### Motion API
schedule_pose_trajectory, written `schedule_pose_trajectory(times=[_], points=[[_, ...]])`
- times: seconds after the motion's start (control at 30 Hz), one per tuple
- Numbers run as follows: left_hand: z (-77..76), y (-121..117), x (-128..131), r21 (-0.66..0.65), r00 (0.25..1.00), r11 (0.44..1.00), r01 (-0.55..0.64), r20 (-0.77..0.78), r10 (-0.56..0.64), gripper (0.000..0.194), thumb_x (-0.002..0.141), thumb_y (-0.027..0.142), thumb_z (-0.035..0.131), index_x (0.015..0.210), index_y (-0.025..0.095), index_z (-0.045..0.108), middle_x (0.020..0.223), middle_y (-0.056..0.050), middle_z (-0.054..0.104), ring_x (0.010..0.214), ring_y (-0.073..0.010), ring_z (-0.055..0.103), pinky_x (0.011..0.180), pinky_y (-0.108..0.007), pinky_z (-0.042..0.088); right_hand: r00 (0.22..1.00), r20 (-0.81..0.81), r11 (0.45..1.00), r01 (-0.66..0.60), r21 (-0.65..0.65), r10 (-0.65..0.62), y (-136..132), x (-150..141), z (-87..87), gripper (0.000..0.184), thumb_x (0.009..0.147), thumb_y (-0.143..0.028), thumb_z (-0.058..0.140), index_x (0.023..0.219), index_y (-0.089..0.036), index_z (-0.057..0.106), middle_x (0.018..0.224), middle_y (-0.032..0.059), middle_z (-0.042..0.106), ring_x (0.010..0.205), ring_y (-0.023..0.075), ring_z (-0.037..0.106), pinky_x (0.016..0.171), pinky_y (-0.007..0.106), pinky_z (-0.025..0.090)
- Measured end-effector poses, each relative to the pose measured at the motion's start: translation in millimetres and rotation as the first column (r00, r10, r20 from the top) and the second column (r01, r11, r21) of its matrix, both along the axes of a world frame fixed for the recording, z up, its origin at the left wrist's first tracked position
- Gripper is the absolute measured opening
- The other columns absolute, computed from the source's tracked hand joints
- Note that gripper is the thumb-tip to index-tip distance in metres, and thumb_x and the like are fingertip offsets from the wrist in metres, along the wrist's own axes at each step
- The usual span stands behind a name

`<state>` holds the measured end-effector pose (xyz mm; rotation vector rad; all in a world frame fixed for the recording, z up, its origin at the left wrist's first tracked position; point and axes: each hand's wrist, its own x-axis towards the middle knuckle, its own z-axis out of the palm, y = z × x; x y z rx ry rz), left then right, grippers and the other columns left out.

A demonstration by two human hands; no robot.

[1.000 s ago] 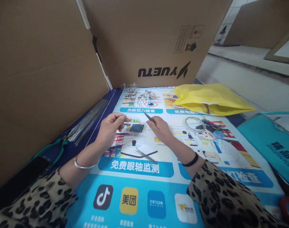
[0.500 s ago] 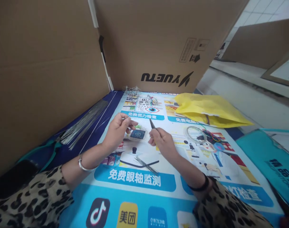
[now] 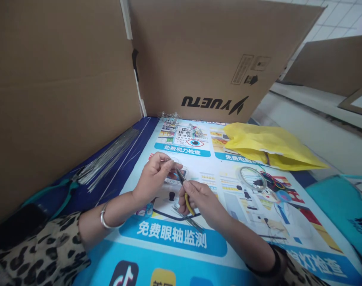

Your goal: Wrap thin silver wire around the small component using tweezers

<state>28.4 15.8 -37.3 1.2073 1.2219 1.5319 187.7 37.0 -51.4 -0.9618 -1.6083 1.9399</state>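
Note:
My right hand (image 3: 200, 198) is wrapped around small pliers with yellow handles (image 3: 189, 205). Their dark pointed jaws reach up and left to the fingertips of my left hand (image 3: 155, 174). Thumb and forefinger of that left hand are pinched together; whatever thin piece lies between them is too small to make out. A few short cut wires (image 3: 190, 221) lie on the printed sheet (image 3: 169, 254) just below the pliers, partly behind my right hand.
Long straight wires (image 3: 109, 159) lie at left beside teal-handled pliers (image 3: 68, 194). Tangled wire pieces (image 3: 195, 131) sit at the back before a cardboard wall (image 3: 199, 59). At right are a wire coil (image 3: 252, 177), coloured cords (image 3: 278, 183), a yellow bag (image 3: 267, 139) and a teal bag (image 3: 332, 206).
My right hand has brought the pliers left, so their jaws meet my left fingertips, and the yellow handles now show. The whole view has shifted slightly.

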Motion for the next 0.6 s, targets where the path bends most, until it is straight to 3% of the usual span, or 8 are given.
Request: schedule_pose_trajectory(times=[0.6], points=[[-0.5, -5.4, 7.8, 0.028, 0.991, 0.999, 0.043, 0.128, -0.047, 0.019, 0.085, 0.033, 0.053, 0.085, 0.018, 0.04, 0.095, -0.006, 0.067, 0.083, -0.0156, 0.066, 0.069, -0.029, 0.054, 0.996, -0.059, 0.998, 0.058, -0.03, -0.06, -4.2, -3.0, -3.7, 0.048, 0.075, -0.064, 0.048, 0.074, -0.017, 0.052, 0.06, -0.0013, 0.057, 0.048, 0.0103, 0.057, 0.047, 0.022, 0.045]])
